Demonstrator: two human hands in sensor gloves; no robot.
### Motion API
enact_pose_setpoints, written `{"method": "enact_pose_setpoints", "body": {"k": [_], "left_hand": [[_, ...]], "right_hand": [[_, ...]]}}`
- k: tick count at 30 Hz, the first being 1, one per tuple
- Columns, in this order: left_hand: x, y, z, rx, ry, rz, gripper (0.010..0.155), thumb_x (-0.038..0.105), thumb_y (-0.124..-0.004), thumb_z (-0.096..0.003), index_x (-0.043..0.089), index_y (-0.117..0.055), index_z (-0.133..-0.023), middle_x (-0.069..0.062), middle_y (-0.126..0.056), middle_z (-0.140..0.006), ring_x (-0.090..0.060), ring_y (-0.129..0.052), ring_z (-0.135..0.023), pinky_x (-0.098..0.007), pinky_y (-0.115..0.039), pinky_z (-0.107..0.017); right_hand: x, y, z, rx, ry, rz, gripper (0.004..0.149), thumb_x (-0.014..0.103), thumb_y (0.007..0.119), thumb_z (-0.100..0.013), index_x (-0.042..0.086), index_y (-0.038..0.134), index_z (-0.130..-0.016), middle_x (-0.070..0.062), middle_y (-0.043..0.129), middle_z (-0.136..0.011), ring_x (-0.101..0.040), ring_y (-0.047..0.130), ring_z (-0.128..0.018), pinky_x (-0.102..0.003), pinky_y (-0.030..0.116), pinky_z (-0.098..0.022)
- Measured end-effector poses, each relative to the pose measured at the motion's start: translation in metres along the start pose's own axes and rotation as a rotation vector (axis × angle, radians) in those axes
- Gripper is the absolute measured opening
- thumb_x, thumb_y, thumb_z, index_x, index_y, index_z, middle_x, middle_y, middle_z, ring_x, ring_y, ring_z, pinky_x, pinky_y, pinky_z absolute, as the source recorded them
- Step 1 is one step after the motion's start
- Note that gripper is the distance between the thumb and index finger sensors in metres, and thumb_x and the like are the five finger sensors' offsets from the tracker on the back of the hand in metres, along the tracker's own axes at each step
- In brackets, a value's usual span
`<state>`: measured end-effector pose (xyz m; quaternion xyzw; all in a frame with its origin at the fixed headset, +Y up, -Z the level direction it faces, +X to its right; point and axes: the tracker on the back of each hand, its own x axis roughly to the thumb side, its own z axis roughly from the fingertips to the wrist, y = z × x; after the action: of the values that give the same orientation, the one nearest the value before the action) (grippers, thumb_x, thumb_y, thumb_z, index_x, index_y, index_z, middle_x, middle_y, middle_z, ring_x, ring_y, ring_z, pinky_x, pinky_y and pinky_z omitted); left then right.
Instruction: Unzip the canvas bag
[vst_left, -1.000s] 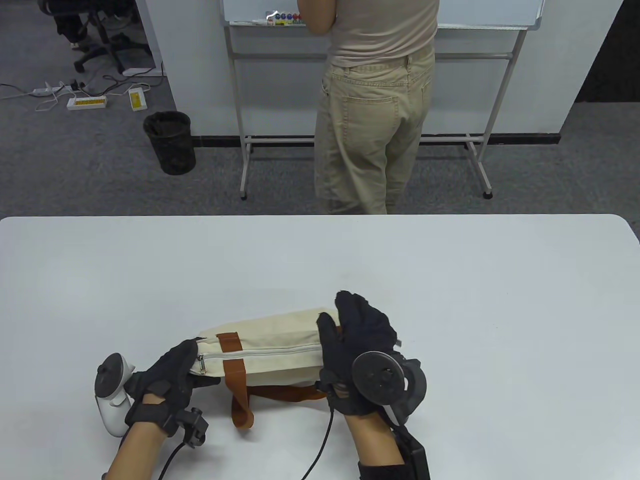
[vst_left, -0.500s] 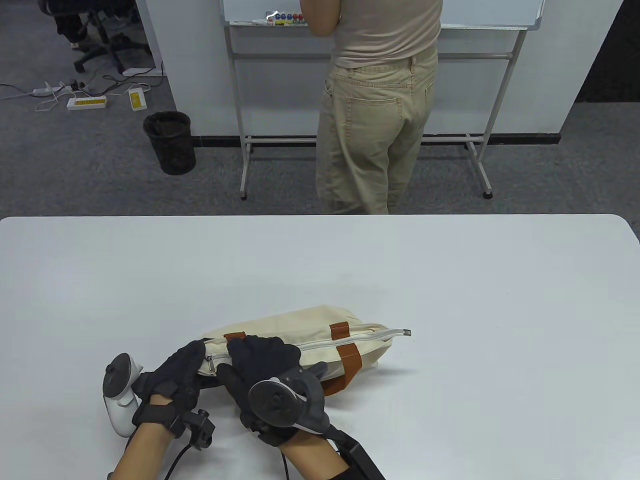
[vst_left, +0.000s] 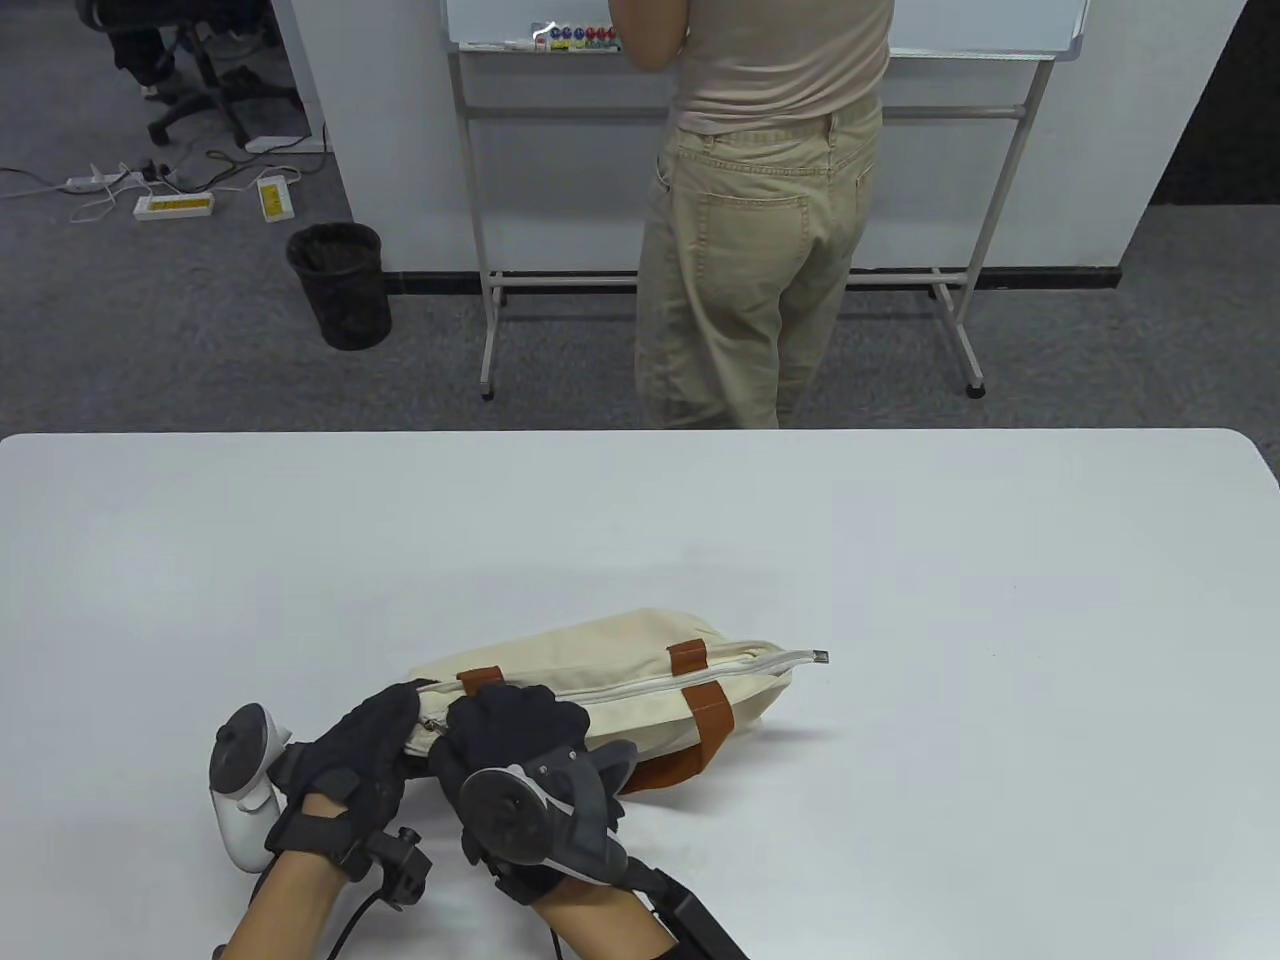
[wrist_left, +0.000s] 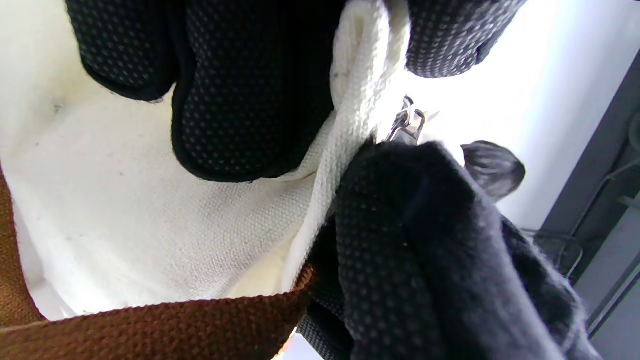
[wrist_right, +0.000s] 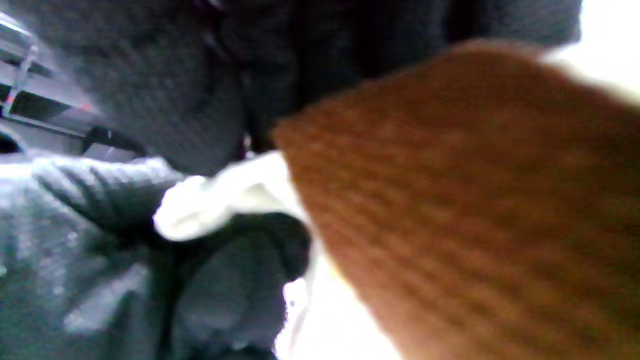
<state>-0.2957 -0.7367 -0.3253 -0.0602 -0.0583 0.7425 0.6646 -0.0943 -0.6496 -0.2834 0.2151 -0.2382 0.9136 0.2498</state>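
The cream canvas bag (vst_left: 600, 655) with brown straps (vst_left: 715, 715) lies on its side near the table's front edge, its zipper (vst_left: 650, 682) closed along its length. My left hand (vst_left: 400, 715) grips the bag's left end; in the left wrist view its fingers (wrist_left: 250, 90) clamp the canvas (wrist_left: 150, 215). My right hand (vst_left: 500, 728) lies over the zipper's left end. In the left wrist view the metal zipper pull (wrist_left: 410, 122) runs into the right hand's fingertips (wrist_left: 400, 235). The right wrist view is blurred and shows a brown strap (wrist_right: 475, 200).
The white table (vst_left: 900, 560) stretches beyond and to the right of the bag. The zipper's loose tail (vst_left: 818, 657) sticks out at the bag's right end. A person (vst_left: 760, 200) stands at a whiteboard behind the table.
My right hand left the bag's right end and crossed to the left end, settling over the zipper pull. The bag turned slightly. My left hand kept its grip.
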Motion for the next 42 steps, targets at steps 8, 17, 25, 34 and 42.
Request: {"method": "enact_pose_setpoints", "body": {"k": [8,17,25,34,42], "left_hand": [[0.003,0.007,0.000,-0.005,-0.018,-0.039,0.048,0.048,-0.072,-0.0501,0.015,-0.082,-0.083,-0.013,-0.099,-0.064,-0.025,-0.102,-0.047,-0.050,-0.077,-0.050],[0.002,0.008,0.000,0.009,-0.018,-0.051,0.047,0.048,-0.072,-0.0501,0.015,-0.083,-0.082,-0.013,-0.099,-0.064,-0.025,-0.102,-0.047,-0.050,-0.077,-0.050],[0.000,0.014,0.001,0.030,-0.014,-0.042,0.047,0.049,-0.073,-0.0499,0.017,-0.086,-0.082,-0.013,-0.100,-0.064,-0.025,-0.102,-0.046,-0.049,-0.077,-0.050],[0.000,0.013,0.000,0.035,-0.017,-0.038,0.048,0.049,-0.073,-0.0501,0.016,-0.085,-0.082,-0.012,-0.100,-0.063,-0.024,-0.102,-0.046,-0.049,-0.077,-0.049],[0.001,0.015,-0.001,0.038,-0.025,-0.054,0.048,0.049,-0.073,-0.0501,0.016,-0.085,-0.082,-0.012,-0.100,-0.064,-0.024,-0.102,-0.046,-0.049,-0.077,-0.050]], "right_hand": [[-0.018,-0.002,-0.002,0.018,0.064,-0.016,0.041,0.039,0.094,-0.039,0.009,0.094,-0.067,-0.018,0.089,-0.070,-0.040,0.087,-0.055,-0.057,0.067,-0.041],[-0.047,-0.009,0.000,0.037,0.149,0.013,0.040,0.039,0.095,-0.039,0.009,0.095,-0.064,-0.018,0.090,-0.068,-0.038,0.088,-0.053,-0.056,0.068,-0.040],[-0.084,-0.026,0.007,0.024,0.244,0.054,0.040,0.040,0.095,-0.038,0.009,0.095,-0.064,-0.018,0.090,-0.067,-0.038,0.088,-0.052,-0.055,0.068,-0.039],[-0.116,-0.040,0.013,0.011,0.330,0.092,0.040,0.039,0.096,-0.038,0.008,0.095,-0.064,-0.019,0.089,-0.068,-0.039,0.087,-0.053,-0.056,0.067,-0.039],[-0.140,-0.056,0.017,-0.024,0.384,0.154,0.040,0.038,0.096,-0.038,0.008,0.094,-0.065,-0.019,0.089,-0.069,-0.039,0.087,-0.054,-0.056,0.067,-0.040]]}}
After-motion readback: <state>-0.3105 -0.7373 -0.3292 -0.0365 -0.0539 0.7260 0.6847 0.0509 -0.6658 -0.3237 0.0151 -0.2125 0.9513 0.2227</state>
